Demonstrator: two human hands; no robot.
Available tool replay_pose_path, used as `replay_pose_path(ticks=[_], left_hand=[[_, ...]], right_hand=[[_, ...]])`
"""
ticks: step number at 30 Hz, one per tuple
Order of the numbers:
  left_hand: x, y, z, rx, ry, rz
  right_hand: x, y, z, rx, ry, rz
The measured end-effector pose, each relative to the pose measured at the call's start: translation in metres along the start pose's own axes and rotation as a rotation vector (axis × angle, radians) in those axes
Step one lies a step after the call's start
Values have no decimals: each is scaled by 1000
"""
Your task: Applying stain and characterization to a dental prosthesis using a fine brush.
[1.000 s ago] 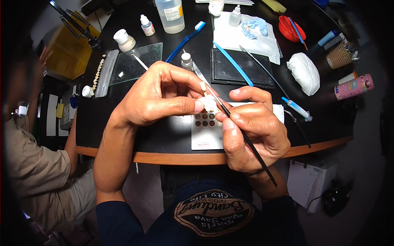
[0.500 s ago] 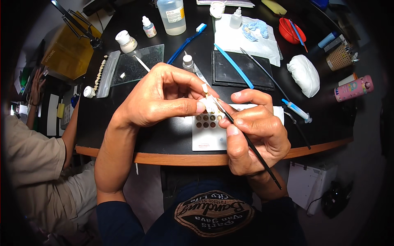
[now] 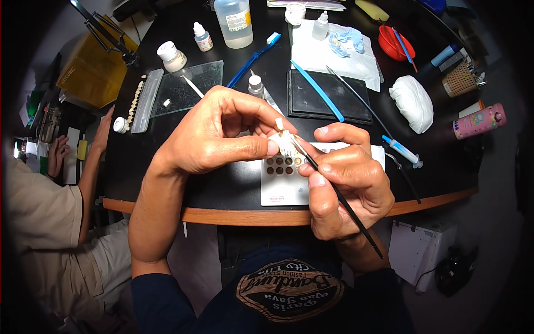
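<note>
My left hand (image 3: pixel 217 131) pinches a small white tooth-like dental piece (image 3: pixel 286 146) between thumb and fingers. Just above that piece a small tooth-shaped tab (image 3: pixel 279 123) sticks up; how it is held is hidden. A thin brush with a black handle (image 3: pixel 345 201) is gripped in my right hand (image 3: pixel 353 181). Its tip touches or nearly touches the white piece. Beneath both hands lies a white palette (image 3: pixel 283 192) with rows of small wells of coloured paste, partly covered by my fingers.
Behind my hands stand a dropper bottle (image 3: pixel 255 84), a blue toothbrush (image 3: pixel 245 65) and a glass slab (image 3: pixel 192 83). A black box (image 3: pixel 306 106) carries a blue-handled tool (image 3: pixel 320 92). Farther right are a syringe (image 3: pixel 401 150), white cloth bundle (image 3: pixel 413 103) and red bowl (image 3: pixel 391 44). A co-worker's arm (image 3: pixel 89 178) is at left.
My hands stay almost in place, with the brush against the white piece. At the left, the co-worker's arm has shifted and a hand now reaches up toward the table edge.
</note>
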State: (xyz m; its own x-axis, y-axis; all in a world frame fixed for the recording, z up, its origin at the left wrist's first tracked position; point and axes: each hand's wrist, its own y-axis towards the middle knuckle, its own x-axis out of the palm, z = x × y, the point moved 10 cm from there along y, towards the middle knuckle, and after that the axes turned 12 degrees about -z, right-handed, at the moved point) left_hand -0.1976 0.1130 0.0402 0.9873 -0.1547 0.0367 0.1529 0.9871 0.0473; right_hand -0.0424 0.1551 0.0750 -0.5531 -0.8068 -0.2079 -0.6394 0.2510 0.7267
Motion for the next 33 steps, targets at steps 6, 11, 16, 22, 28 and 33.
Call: replay_pose_path(ticks=[6,11,16,22,28,33], left_hand=[[0,0,1,24,66,-9],[0,0,3,39,70,-15],[1,-1,3,24,66,-13],[1,1,2,24,78,-10],[-2,0,3,17,82,-11],[0,0,3,28,74,-4]], right_hand=[[-3,3,-4,-40,-63,11],[-1,4,-5,-46,-113,1],[-5,4,-6,-70,-84,70],[-3,3,-6,-63,-124,-1],[-2,3,-3,-41,-97,16],[-1,4,-5,-48,-114,0]])
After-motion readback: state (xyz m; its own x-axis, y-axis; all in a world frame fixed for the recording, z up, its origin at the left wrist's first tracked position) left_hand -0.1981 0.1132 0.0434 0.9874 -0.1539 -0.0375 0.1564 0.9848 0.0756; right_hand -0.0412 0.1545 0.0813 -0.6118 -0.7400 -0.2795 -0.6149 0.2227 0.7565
